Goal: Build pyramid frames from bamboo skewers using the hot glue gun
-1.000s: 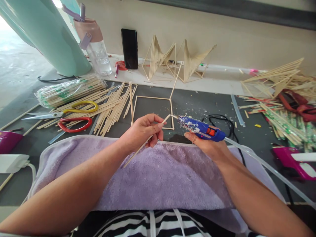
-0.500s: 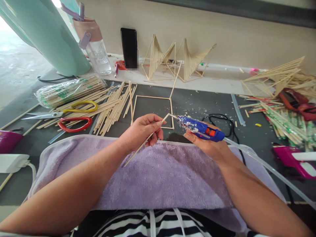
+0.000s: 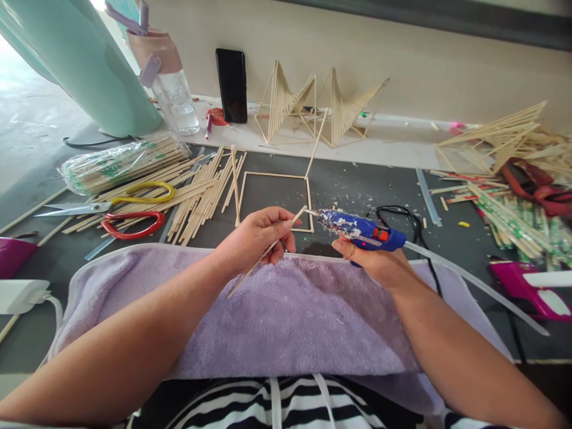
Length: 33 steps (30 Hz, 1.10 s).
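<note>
Left hand (image 3: 261, 232), grip closed on a stick (image 3: 252, 269); right hand (image 3: 378, 262) wrapped around a glue gun (image 3: 357, 228); a slipping nozzle (image 3: 311, 212) could burn fingers (image 3: 284, 227).

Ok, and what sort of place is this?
Probably a craft workspace: there's a hot glue gun, a plastic-wrapped bundle of wooden sticks, and twisted models built from sticks.
</note>
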Each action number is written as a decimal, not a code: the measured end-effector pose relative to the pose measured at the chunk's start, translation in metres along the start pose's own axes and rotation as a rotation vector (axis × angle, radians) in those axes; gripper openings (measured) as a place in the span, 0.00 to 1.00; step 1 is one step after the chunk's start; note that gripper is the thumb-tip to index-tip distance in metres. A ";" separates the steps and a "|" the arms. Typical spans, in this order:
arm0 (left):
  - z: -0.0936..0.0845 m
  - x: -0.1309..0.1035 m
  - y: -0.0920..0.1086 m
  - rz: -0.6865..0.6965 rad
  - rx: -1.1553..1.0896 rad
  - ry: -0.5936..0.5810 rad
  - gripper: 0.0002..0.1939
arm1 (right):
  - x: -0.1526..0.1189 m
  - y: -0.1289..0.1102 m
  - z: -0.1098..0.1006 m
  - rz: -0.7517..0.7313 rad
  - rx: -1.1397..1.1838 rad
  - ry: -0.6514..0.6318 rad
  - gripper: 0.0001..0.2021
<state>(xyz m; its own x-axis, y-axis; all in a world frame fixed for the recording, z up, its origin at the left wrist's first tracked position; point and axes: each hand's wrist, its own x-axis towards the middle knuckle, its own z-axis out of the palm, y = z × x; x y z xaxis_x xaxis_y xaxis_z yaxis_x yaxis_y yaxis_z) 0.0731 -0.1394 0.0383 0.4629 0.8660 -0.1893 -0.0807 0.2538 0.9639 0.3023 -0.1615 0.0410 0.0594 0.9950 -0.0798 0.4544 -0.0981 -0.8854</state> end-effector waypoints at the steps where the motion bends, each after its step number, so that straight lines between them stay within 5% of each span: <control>1: 0.000 0.000 0.000 0.000 0.001 -0.006 0.10 | -0.001 0.000 0.000 0.013 0.009 0.012 0.15; 17: -0.002 0.000 -0.003 -0.006 -0.012 -0.035 0.09 | 0.019 0.016 -0.013 0.110 0.396 -0.356 0.21; 33: -0.003 -0.001 0.002 -0.056 0.002 0.003 0.10 | 0.016 0.015 -0.012 0.067 0.173 -0.136 0.21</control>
<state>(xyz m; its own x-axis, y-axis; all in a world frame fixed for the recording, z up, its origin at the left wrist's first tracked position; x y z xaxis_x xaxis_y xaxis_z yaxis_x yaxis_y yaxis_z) 0.0701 -0.1382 0.0403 0.4644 0.8516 -0.2433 -0.0533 0.3011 0.9521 0.3203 -0.1476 0.0321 -0.0411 0.9805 -0.1920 0.2938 -0.1718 -0.9403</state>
